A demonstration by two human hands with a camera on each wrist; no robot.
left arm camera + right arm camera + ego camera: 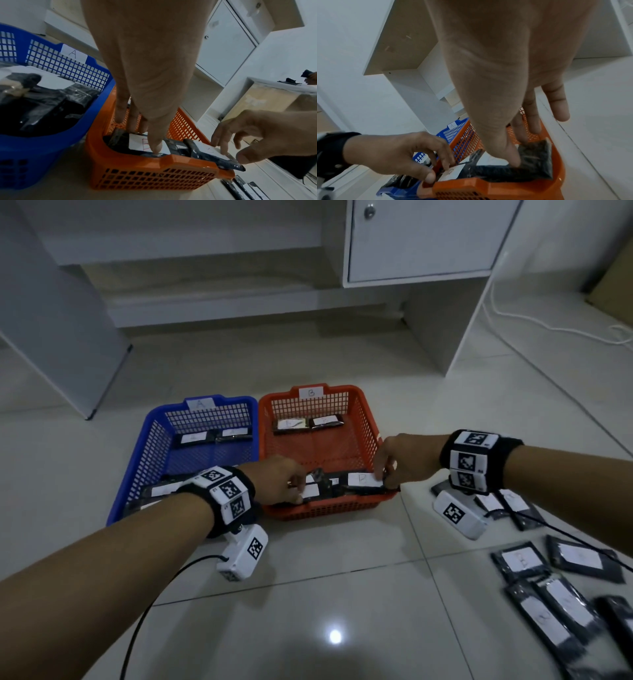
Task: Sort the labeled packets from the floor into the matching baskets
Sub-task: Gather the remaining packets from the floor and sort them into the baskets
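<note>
The orange basket (329, 506) marked B stands right of the blue basket (150, 433) marked A. Both hands work at the orange basket's near end. My left hand (296, 491) pinches a black packet (315, 491) with a white label, thumb on its near side and fingers behind it (137, 142). My right hand (383, 477) pinches a second labelled packet (363, 479), which lies tilted with one corner over the basket's near right rim (229, 162). In the right wrist view the thumb presses on that packet (534, 162). Several loose packets (548, 604) lie on the floor at the right.
Two packets (308, 424) lie at the orange basket's far end, and others (212, 436) lie in the blue basket. A white cabinet (421, 241) and desk legs stand behind. A white cable (548, 328) runs along the floor at the far right.
</note>
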